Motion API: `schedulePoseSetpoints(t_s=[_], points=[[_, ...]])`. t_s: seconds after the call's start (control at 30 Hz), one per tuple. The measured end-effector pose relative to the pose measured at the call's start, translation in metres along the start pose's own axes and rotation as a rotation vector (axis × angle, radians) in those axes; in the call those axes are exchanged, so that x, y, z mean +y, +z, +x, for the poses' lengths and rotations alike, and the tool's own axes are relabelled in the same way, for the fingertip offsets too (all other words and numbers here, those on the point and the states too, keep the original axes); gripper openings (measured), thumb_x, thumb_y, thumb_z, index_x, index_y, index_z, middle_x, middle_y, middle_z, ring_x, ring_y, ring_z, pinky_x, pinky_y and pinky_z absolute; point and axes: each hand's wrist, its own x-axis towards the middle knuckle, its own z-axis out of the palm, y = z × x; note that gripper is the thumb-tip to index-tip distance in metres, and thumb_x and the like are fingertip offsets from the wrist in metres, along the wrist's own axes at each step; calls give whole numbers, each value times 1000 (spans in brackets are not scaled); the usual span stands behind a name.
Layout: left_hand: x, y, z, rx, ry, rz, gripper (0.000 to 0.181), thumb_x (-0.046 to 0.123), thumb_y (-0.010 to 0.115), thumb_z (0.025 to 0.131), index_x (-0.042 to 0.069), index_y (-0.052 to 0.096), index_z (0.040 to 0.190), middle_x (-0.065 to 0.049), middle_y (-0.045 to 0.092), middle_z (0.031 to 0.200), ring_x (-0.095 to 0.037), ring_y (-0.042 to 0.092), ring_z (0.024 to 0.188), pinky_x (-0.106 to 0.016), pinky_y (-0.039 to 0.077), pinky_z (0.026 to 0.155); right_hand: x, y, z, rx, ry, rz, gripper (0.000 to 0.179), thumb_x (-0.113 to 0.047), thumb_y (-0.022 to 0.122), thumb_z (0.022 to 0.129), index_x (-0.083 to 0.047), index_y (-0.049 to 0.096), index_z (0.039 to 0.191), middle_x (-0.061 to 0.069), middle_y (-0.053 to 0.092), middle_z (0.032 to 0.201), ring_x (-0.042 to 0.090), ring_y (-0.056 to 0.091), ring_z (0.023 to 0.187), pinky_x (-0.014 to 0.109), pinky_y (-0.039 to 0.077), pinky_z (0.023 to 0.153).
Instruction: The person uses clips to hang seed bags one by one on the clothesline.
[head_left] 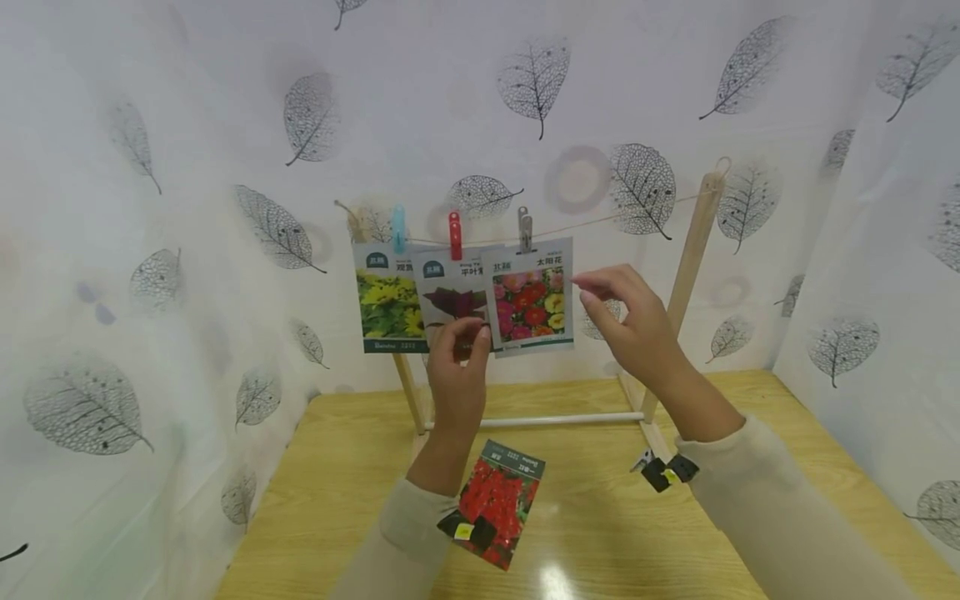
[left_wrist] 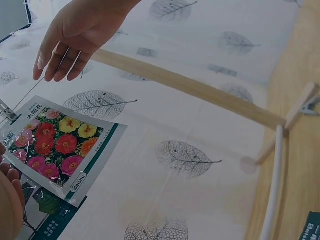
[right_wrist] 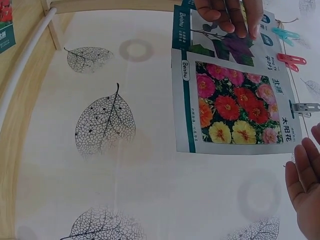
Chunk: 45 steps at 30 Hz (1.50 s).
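Three seed packets hang in a row from a string, each under a clothespin. The left one (head_left: 387,300) shows yellow flowers, the middle one (right_wrist: 222,42) a purple-leaved plant, and the right one (right_wrist: 237,102) red, pink and yellow flowers. Their clothespins are blue (head_left: 399,229), red (head_left: 455,236) and grey (head_left: 525,229). My left hand (head_left: 459,371) is in front of the middle packet, fingers loosely bent and overlapping its lower part. Beside the right packet's right edge, my right hand (head_left: 633,325) is raised with relaxed fingers and nothing in them.
The string (head_left: 592,222) runs between two wooden posts; the right post (head_left: 693,258) leans outward. A white rod (head_left: 562,419) joins them low down. Another seed packet (head_left: 502,496) with red flowers lies on the wooden table (head_left: 322,500). A leaf-patterned curtain (head_left: 420,92) hangs behind.
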Motion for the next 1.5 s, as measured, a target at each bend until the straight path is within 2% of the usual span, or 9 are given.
schedulePoseSetpoints(t_s=[0.3,0.63,0.97,1.2,1.5], points=[[-2,-4,-3,5,-15,14,20,23,67,98,9,68,113,-8,64,107,-14,59,96,-23,51,80,1,0,-9,-7,31,-5,23,-7,59,101,-5,67,123,8,65,115,8,58,101,14,46,93],[-12,-7,-9,13,-29,34,22,22,69,97,7,69,114,-7,66,107,-14,59,97,-23,49,79,8,3,-23,-8,47,7,27,3,60,98,-6,68,122,8,65,112,-2,56,98,8,45,89],[-20,-11,-11,28,-33,48,21,24,68,97,11,70,114,-6,65,108,-13,59,97,-21,48,78,12,6,-31,-10,67,24,23,-9,60,101,-8,68,122,6,66,115,11,60,100,9,45,91],[-24,-13,-15,24,-36,50,20,22,68,97,9,70,113,-8,65,110,-12,59,98,-20,48,78,15,7,-37,-7,99,27,25,-3,60,100,-8,69,123,6,65,112,4,57,100,10,45,92],[-26,-14,-17,19,-61,43,19,22,68,98,10,70,112,-7,64,110,-13,58,98,-21,47,80,18,7,-42,-23,124,50,23,-10,59,102,-7,68,123,5,65,113,9,58,102,8,43,93]])
